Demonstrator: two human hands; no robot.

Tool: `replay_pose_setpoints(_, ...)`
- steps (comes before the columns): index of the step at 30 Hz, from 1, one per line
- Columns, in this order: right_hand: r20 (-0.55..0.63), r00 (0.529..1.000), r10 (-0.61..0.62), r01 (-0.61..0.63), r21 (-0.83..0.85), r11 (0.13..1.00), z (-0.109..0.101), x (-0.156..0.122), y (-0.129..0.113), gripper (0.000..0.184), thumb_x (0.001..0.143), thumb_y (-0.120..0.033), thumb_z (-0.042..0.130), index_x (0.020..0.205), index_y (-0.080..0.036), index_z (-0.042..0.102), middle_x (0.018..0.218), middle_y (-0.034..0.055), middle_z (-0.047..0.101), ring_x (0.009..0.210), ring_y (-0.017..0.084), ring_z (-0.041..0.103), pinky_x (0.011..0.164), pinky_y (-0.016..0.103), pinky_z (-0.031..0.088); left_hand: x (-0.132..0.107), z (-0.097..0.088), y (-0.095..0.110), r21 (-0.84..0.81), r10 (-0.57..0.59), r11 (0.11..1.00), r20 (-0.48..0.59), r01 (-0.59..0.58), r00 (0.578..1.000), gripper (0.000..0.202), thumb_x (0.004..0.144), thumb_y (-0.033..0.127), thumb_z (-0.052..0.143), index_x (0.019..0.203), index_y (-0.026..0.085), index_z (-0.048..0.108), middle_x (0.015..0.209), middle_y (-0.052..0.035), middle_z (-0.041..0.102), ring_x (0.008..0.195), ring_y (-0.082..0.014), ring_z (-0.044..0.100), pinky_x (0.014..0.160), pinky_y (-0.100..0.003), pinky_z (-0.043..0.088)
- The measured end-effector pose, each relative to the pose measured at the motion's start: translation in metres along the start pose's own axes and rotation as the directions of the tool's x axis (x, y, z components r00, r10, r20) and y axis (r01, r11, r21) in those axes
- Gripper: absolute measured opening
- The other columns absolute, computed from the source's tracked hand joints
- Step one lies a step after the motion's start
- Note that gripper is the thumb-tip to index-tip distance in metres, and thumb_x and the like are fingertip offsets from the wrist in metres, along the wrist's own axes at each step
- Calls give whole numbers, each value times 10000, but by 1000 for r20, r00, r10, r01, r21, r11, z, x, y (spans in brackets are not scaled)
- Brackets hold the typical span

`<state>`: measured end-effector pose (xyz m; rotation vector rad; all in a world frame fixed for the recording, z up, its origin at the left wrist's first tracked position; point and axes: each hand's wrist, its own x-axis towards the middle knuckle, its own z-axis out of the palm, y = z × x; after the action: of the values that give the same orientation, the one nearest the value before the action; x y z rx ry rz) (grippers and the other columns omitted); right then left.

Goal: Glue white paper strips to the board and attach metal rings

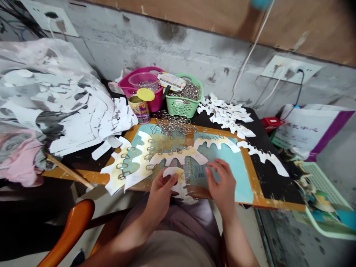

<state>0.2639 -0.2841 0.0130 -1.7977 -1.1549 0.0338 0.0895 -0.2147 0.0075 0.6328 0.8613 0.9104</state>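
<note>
1. On the far left of the frame, a heap of white cut sheets [83,107] spilled from clear plastic, above a pink cloth [23,159].
2. Left of centre, two scalloped white strips [118,163] with metal rings along them lay on the table [278,189], side by side.
3. Above them stood a printed tin [139,110], just in front of a magenta basket [157,100].
4. Near the lower centre, your left hand [161,189] gripped a ringed white strip [180,183], thumb on top, fingers pinching its left edge; this piece hung over the table's near edge.
5. Just above it lay a middle strip [180,155] with rings, and farther up a loose ring pile [175,126] below a green basket [183,108] full of rings.
6. Right of centre, your right hand [222,181] was raised apart from the held piece, its fingers loosely bent and slightly parted from the thumb, with nothing visible between them.
7. Beyond it, a stack of strips [230,115] lay at upper right, and a single strip [267,159] lower down, near a red box [269,123].
</note>
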Motion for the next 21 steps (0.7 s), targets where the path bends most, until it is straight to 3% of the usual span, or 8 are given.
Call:
replay_pose_setpoints(3,259,963,-72,-6,290,957,14,-10,-20,147,936,-251,584,1006,-230,712,1103,71,691,1025,200,657,878,321,539,0,1,1,14,26,1000,60,-27,998,306,686,330,862,867,156,687,692,16,659,559,-101,598,499,-181,521)
replay_pose_setpoints(5,312,949,-43,-81,374,924,23,-16,-28,140,929,-227,599,988,-237,726,997,35,729,917,168,690,818,272,548,1,-1,1,32,30,999,69,-32,997,299,690,338,857,847,153,683,664,23,642,546,-99,589,500,-184,516)
replay_pose_setpoints(10,232,963,135,-217,374,902,34,-27,-32,76,882,-250,659,881,-210,724,797,4,731,703,143,680,653,219,541,2,-5,0,74,30,997,52,-34,998,319,710,345,841,905,151,679,705,12,669,543,-92,579,483,-171,482)
replay_pose_setpoints(17,274,937,219,-319,408,855,35,-35,-45,117,889,-266,648,914,-194,736,890,41,747,777,163,696,697,242,560,-4,-4,-2,127,107,985,62,-115,992,345,750,369,806,960,144,650,782,-8,680,644,-109,607,586,-191,493)
replay_pose_setpoints(21,154,959,239,-282,401,872,38,-49,-49,130,921,-275,604,955,-193,700,957,66,730,819,176,693,715,272,566,-13,4,-5,184,200,962,32,-202,979,279,776,356,786,847,165,595,734,27,639,663,-97,585,613,-173,472)
